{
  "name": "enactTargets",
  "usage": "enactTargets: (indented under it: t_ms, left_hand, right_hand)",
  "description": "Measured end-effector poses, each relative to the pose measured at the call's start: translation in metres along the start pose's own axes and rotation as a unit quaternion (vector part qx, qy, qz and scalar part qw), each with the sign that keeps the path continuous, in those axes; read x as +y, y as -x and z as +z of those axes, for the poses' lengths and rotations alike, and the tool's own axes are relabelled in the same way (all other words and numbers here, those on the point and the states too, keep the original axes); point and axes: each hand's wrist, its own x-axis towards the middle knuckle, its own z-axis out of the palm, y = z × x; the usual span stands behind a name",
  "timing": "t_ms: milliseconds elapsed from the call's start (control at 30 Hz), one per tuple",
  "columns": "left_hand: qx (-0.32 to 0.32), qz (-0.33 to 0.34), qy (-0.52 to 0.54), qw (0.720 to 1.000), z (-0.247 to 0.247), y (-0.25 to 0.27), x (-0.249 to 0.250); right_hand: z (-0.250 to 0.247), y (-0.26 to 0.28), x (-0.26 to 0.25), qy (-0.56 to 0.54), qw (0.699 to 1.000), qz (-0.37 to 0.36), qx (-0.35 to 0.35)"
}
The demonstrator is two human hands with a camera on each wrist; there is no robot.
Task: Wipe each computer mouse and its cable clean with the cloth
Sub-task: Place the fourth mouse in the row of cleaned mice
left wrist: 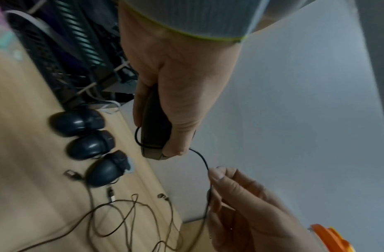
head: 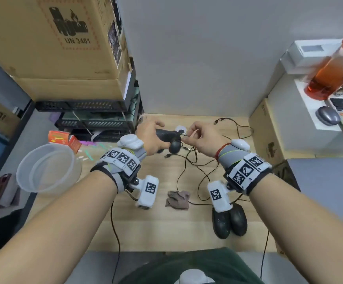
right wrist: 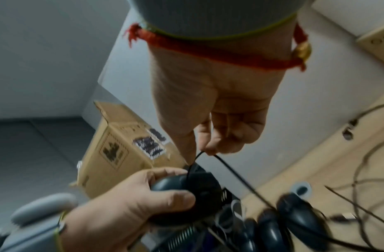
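forearms [head: 54, 232] at 6 o'clock. left hand [head: 150, 137] wraps the mouse [head: 166, 134] at 12 o'clock, above the desk [head: 156, 228]; right hand [head: 204, 138] pinches its cable [left wrist: 203, 157]. mouse likely light, rigid, smooth: grip the sides. cable thin, limp: pinch it close.

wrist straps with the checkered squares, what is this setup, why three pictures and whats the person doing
No machine here: a person works with bare hands and wears three cameras. The big picture comes from a head camera looking down at a wooden table. The other two come from white cameras strapped at each wrist, looking along the hand. The squares are printed markers on the straps. The left hand grips a black computer mouse, and the right hand pinches its thin black cable between thumb and finger. On the table lie loose cables, two more black mice, a crumpled brownish cloth and a clear plastic tub.
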Motion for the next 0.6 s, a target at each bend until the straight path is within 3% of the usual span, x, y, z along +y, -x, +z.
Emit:
enactTargets:
  t_ms: [133,200,300,400,533,600]
  left_hand:
    - [0.005,-0.054,0.007,0.998,0.025,0.004,-0.04]
    - [-0.008,-0.087,-0.004,0.996,0.035,0.006,-0.06]
    - [-0.008,-0.127,-0.001,0.992,0.048,0.013,-0.086]
    - [-0.008,-0.143,0.018,0.99,0.061,0.023,-0.103]
    - [-0.028,-0.153,0.019,0.988,0.075,0.036,-0.113]
    - [-0.029,-0.153,0.021,0.988,0.078,0.042,-0.114]
  right_hand:
    - [0.047,0.012,0.03,0.049,0.998,-0.002,-0.037]
    - [0.072,0.015,0.044,0.09,0.991,-0.001,-0.101]
    - [0.108,0.022,0.067,0.13,0.969,0.033,-0.208]
    - [0.138,0.027,0.09,0.226,0.926,0.078,-0.292]
    - [0.166,0.036,0.115,0.334,0.882,0.104,-0.317]
    - [0.165,0.037,0.118,0.343,0.878,0.11,-0.314]
